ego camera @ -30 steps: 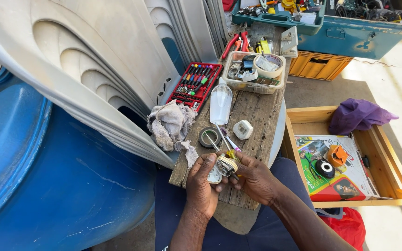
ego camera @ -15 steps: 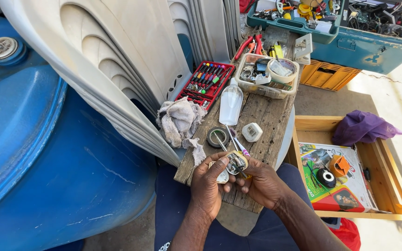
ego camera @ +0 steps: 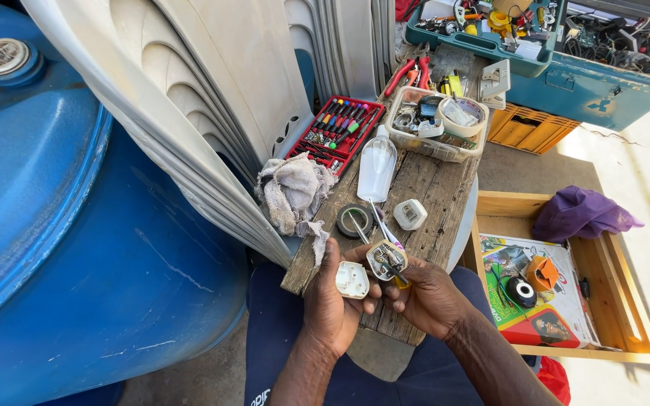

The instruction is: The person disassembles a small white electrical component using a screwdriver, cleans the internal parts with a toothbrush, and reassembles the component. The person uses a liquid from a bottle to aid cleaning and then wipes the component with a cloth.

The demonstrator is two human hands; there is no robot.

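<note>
My left hand (ego camera: 334,301) holds a white plug cover (ego camera: 352,280) in its palm and steadies an opened white electrical plug (ego camera: 385,259) with its fingertips. My right hand (ego camera: 429,295) grips a small screwdriver with a yellow handle (ego camera: 396,277), its tip resting in the open plug. Both hands sit over the near end of a worn wooden board (ego camera: 423,199). Just beyond the plug lie a roll of dark tape (ego camera: 354,221), a second white plug (ego camera: 410,214) and a clear plastic bottle (ego camera: 377,168).
A grey rag (ego camera: 292,192) lies at the board's left edge beside a red screwdriver set (ego camera: 335,128). A clear tub of parts (ego camera: 434,124) and a blue toolbox (ego camera: 558,53) sit farther back. Stacked white chairs (ego camera: 189,98) and a blue barrel (ego camera: 54,225) fill the left. A wooden drawer (ego camera: 566,278) lies at right.
The view has shifted slightly right and closer. My hands stay on the plug, and the screwdriver remains in the open plug.
</note>
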